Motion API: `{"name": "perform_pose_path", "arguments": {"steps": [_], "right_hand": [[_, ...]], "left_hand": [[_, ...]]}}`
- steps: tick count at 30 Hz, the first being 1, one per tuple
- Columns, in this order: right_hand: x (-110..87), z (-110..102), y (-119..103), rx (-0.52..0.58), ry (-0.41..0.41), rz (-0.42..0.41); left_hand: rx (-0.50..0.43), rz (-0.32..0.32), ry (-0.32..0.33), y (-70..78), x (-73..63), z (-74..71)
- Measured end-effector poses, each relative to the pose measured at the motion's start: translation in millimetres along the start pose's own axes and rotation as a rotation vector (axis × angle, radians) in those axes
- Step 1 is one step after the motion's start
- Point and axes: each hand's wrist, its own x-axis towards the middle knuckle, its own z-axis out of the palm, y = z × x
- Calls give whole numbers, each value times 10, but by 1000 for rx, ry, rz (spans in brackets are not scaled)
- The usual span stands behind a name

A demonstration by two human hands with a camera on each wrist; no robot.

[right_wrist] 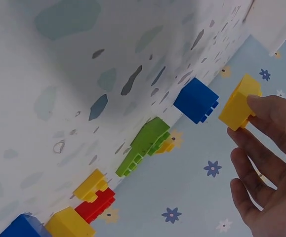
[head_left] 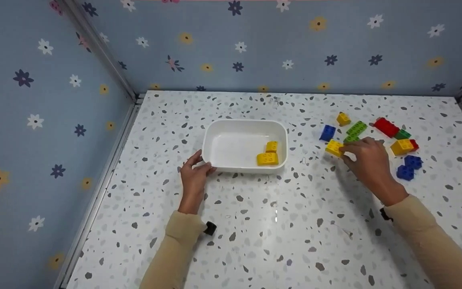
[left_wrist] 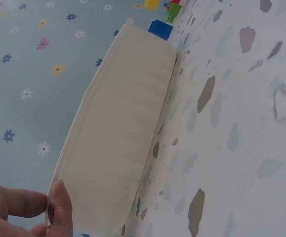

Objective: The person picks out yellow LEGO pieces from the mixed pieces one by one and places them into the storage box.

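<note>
My left hand (head_left: 194, 176) grips the near-left corner of a white plastic tub (head_left: 235, 169). In the left wrist view, thumb and fingers (left_wrist: 61, 210) pinch its rim. Two yellow toy bricks (head_left: 267, 159) lie inside the tub toward its right end. At the right, my right hand (head_left: 369, 162) holds another yellow brick (right_wrist: 239, 102) between thumb and fingertips. The right wrist view shows this brick lifted off the table. Close to it on the table are a blue brick (head_left: 328, 133) and green bricks (head_left: 356, 128), one partly hidden by the hand.
Farther right lie a red brick (head_left: 386, 127), a dark green brick (head_left: 403, 134), a yellow brick (head_left: 402, 147) with red beside it, and blue bricks (head_left: 413, 161). A small yellow brick (head_left: 343, 119) sits behind. Flowered panels (head_left: 279, 44) border the speckled table (head_left: 255, 241) at back and left.
</note>
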Motion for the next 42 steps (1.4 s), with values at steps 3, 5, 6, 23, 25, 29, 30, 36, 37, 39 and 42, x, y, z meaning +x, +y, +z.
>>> {"name": "perform_pose_path", "arguments": {"steps": [3,5,6,23,25,29,30,36,37,39,42], "right_hand": [[16,10,-27,6,17,-17],[30,15,-42,11,30,-30],[36,18,-51,12,33,-36],[152,75,-190,53,54,-129],[165,79,-210,49,55,-131],[190,94,-253,33,58,-135],[197,99,-264,30,60,-136],[236,124,-341,47,83,-173],[243,128,-355,45,88,-184],[260,135,-386,36,95,-203],[287,142,-442,21,101,-220]], "left_hand": [[1,6,0,-2,6,10],[-3,8,-2,-5,12,15],[-5,9,-4,-5,13,16],[2,-6,-7,-6,-5,10],[-2,-12,-3,-2,0,12],[-9,-15,-2,-1,5,11],[-9,-16,-2,-1,4,10],[2,-17,-1,-3,7,8],[-1,-15,-3,-4,7,7],[-11,-8,-6,-4,4,6],[-28,-1,-11,-7,-4,3]]}}
